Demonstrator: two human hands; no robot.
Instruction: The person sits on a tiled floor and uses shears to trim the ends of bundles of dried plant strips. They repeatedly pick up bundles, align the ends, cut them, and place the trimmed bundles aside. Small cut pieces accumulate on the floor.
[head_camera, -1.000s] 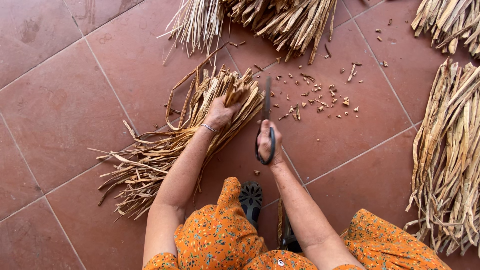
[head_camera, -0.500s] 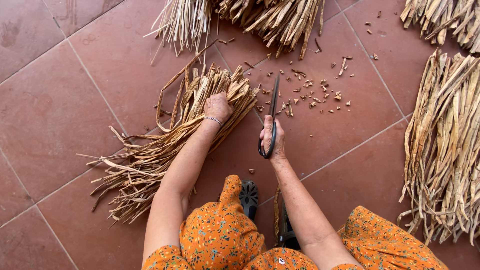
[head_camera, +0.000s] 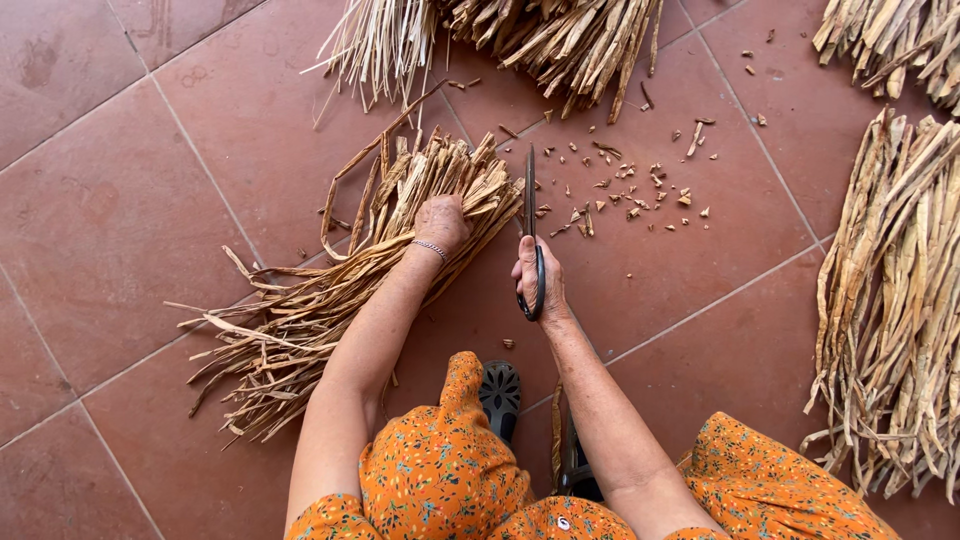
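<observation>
L hand (head_camera: 441, 222) is gripping 1 dried-leaf bundle (head_camera: 330, 300) at its cut end; R hand (head_camera: 535, 280) is clamped on 1 pair of scissors (head_camera: 530, 225), blades together, just beside bundle.

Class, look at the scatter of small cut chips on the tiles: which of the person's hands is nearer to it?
Right. The right hand, holding the scissors, sits just beside the chips; the left hand presses the dried-leaf bundle farther away.
</observation>
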